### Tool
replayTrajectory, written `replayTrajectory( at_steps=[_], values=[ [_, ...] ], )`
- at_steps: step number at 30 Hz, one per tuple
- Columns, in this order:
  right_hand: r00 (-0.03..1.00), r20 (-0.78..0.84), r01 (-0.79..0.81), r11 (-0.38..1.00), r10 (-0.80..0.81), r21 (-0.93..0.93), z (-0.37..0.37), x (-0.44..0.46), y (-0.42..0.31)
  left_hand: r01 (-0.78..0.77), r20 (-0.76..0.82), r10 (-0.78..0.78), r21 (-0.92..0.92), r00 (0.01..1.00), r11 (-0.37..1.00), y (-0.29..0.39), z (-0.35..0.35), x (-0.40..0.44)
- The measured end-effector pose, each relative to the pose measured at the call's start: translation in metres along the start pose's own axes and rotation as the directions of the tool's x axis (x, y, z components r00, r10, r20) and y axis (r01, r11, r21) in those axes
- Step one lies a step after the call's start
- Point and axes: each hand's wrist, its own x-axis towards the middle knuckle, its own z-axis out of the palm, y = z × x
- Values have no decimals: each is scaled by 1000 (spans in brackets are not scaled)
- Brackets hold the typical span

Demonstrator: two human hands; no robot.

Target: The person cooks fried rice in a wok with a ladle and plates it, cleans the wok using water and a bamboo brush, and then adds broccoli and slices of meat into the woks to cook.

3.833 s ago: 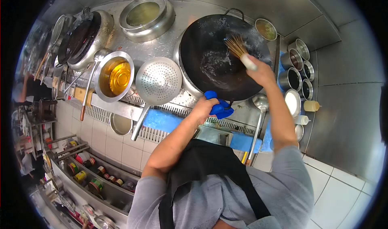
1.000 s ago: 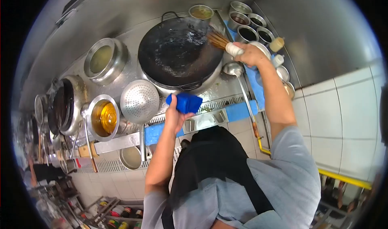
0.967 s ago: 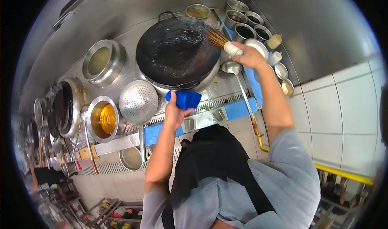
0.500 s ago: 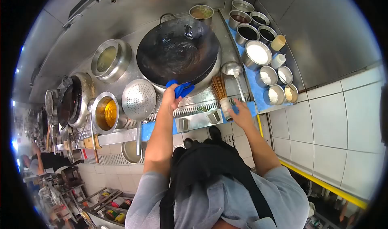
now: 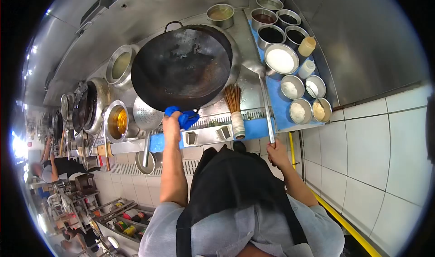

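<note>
My left hand (image 5: 172, 122) grips the near handle of a large black wok (image 5: 181, 66) through a blue cloth (image 5: 186, 118). The wok is lifted and tilted over the burner, with wet streaks inside. My right hand (image 5: 277, 152) is closed round the handle end of a long metal ladle (image 5: 266, 105), whose bowl rests on the counter right of the wok. Between my hands, the bamboo brush (image 5: 234, 107) lies at the counter's front edge, bristles pointing away from me.
Metal pots of sauces and powders (image 5: 280, 60) and squeeze bottles (image 5: 307, 46) stand at the right. At the left are a perforated strainer (image 5: 147, 114), a bowl of yellow oil (image 5: 116, 121) and a lidded-looking pot (image 5: 120, 66). Other people (image 5: 56, 168) are far left.
The brush has gone from my right hand to the counter edge, and that hand now holds the ladle. With the cloth, my left hand has taken the wok handle; the wok has shifted left and tilted.
</note>
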Motion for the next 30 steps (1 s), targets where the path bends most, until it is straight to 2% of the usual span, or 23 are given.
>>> replayTrajectory(
  at_steps=[2,3,4,6,9,12,13,15,16,18,20,21,24,25,27,28,30],
  values=[
    [997,50,60,995,-56,-78,-7,-1,-31,-69,15,67,118,998,991,38,3,-1],
    [994,81,83,990,-74,-116,-7,0,-39,-72,21,69,262,997,962,43,-3,12],
    [990,114,102,985,-87,-139,-3,4,-44,-124,-13,141,403,990,907,63,4,8],
    [976,177,163,968,-130,-188,6,21,-62,-325,18,371,524,928,788,80,14,8],
    [917,257,363,904,-304,-228,27,54,-61,-384,62,494,716,867,583,96,27,-10],
    [922,238,373,862,-304,-343,48,63,-59,-472,159,565,749,809,464,83,26,-18],
    [939,212,334,868,-272,-367,49,63,-58,-532,219,615,754,757,386,79,25,-21],
    [968,146,245,876,-202,-415,45,60,-54,-580,245,651,727,719,367,72,21,-21],
    [963,139,268,848,-229,-457,44,59,-53,-607,259,668,709,698,360,69,22,-21],
    [948,124,313,784,-294,-536,46,62,-53,-567,180,674,713,717,412,60,23,-15],
    [941,205,334,845,-270,-418,48,74,-56,-518,81,665,699,743,493,51,21,-7],
    [932,248,342,870,-265,-355,48,80,-58,-510,67,611,626,789,589,51,19,-1],
    [960,235,193,968,-151,-164,29,48,-106,-368,-15,469,598,883,712,28,6,31],
    [952,215,255,955,-220,-150,25,47,-81,-376,21,438,551,899,745,29,6,33],
    [944,12,318,897,-330,-307,16,7,-41,-296,35,320,485,947,823,7,2,55],
    [956,-24,268,900,-294,-344,10,-3,-24,-246,50,251,460,967,853,-11,-3,64],
    [968,-85,183,892,-238,-414,4,-8,2,-50,-7,54,281,999,958,-32,-6,79]
  ],
)
